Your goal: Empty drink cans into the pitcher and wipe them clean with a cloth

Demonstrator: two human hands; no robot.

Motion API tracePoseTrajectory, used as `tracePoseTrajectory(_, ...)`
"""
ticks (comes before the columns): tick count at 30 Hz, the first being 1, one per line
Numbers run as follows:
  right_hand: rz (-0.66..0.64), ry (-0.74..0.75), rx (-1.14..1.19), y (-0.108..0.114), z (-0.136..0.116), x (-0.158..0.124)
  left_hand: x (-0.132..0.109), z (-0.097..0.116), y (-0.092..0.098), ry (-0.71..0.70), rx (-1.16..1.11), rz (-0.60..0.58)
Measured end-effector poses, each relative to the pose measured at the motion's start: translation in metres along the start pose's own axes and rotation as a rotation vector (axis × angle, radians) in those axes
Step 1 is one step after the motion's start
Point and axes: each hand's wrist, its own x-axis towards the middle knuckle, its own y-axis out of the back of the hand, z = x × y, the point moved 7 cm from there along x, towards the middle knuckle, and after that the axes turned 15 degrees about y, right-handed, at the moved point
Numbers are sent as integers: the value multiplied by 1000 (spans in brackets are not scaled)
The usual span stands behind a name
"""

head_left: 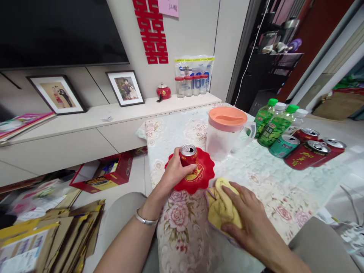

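An opened red can (188,154) is in the grip of my left hand (175,169), over a red scalloped plate (208,167) with a gold design. Fingers and thumb wrap around the can's side, and its silver top faces up. My right hand (247,208) holds a crumpled yellow cloth (223,206) against the flowered tablecloth (179,216), just right of the plate. Behind the cloth stands a clear plastic pitcher (217,142) with an orange lid.
At the table's right stand green-capped bottles (274,129), a teal can (284,146) and red cans (307,154). A white cabinet (159,106) behind carries photo frames (125,88), lidded jars (188,86) and a red pot (163,92). Flattened cardboard (68,235) lies on the left.
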Motion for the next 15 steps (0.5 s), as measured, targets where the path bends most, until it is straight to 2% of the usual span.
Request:
tracePoseTrajectory(4, 67, 83, -170, -12, -8, -6, 2, -5, 0, 15, -35, 19)
tracePoseTrajectory(8, 183, 135, -107, -3, 0, -4, -3, -8, 2, 14, -126, 21)
tracePoseTrajectory(11, 247, 86, 32, 13, 12, 3, -10, -5, 0, 9, -213, 11)
tracePoseTrajectory(15, 298, -67, 209, 37, 29, 27, -23, 9, -3, -17, -243, 35)
